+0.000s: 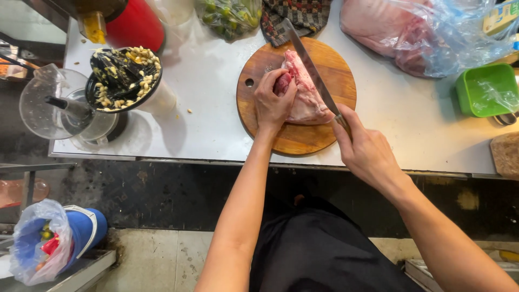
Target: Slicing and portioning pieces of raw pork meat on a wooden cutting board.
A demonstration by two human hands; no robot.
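On a white steel counter [216, 124] above a grimy floor, the left hand [273, 100] presses raw meat [305, 94] on a round wooden board [303, 138]; the right hand [365, 148] is clamped around a knife [311, 67].

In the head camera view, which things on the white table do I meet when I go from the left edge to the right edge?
Clear blender jug → black bowl of chopped bits → left hand pressing the raw meat on the round wooden board → right hand holding the knife → green plastic tub.
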